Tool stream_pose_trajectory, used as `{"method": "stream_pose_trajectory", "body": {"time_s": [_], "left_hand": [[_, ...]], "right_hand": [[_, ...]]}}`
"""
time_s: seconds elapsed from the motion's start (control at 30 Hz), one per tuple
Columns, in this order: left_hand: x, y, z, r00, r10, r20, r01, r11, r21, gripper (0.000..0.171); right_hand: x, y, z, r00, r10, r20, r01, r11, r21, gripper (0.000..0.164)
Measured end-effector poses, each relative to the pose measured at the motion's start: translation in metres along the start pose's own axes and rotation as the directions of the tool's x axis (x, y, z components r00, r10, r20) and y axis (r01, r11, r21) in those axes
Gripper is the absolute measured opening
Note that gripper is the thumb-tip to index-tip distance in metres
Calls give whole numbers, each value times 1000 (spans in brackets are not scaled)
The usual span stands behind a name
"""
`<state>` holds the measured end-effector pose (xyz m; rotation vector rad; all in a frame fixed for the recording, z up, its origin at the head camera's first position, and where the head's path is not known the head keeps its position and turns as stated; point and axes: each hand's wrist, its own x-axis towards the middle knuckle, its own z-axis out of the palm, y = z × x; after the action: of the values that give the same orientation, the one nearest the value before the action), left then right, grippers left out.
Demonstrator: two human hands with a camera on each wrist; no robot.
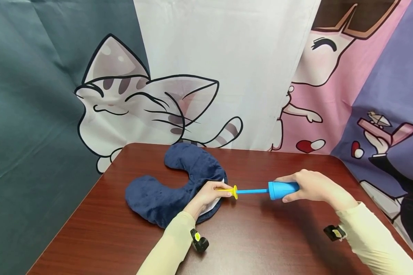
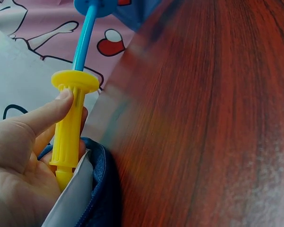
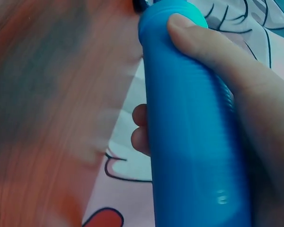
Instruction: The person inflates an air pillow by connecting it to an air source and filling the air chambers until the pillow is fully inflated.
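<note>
A hand air pump spans both hands, its thin blue rod (image 1: 252, 191) drawn out between a yellow flanged end (image 2: 68, 127) and a thick blue barrel (image 3: 191, 118). My left hand (image 1: 210, 193) grips the yellow end, thumb along its ribs just under the flange. Its narrow tip points down at the open zip edge and white lining (image 2: 73, 194) of a navy U-shaped neck pillow (image 1: 179, 191); the palm and lining partly hide the tip. On the right, my right hand (image 1: 313, 187) wraps round the blue barrel, thumb near its rod-side rim.
The pillow lies on a brown wooden table (image 1: 254, 236), left of the middle. A cloth backdrop (image 1: 227, 46) with cartoon animals hangs close behind the table's far edge. Small black cameras (image 1: 199, 241) are strapped at both wrists.
</note>
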<state>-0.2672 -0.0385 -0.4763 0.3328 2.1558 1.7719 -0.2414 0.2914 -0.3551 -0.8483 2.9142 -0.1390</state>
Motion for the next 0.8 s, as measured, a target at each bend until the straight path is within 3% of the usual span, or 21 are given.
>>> {"method": "stream_pose_trajectory", "body": {"time_s": [0.43,0.8], "left_hand": [[1,1,0,1000,-12,0,11,1000,-23,27],[2,-4,1,1000,-7,-19,7,1000,22,25]], "right_hand": [[-19,14,-17,998,58,-14,-58,998,11,70],[-4,9,3,1000,-11,-5,11,999,30,69]]}}
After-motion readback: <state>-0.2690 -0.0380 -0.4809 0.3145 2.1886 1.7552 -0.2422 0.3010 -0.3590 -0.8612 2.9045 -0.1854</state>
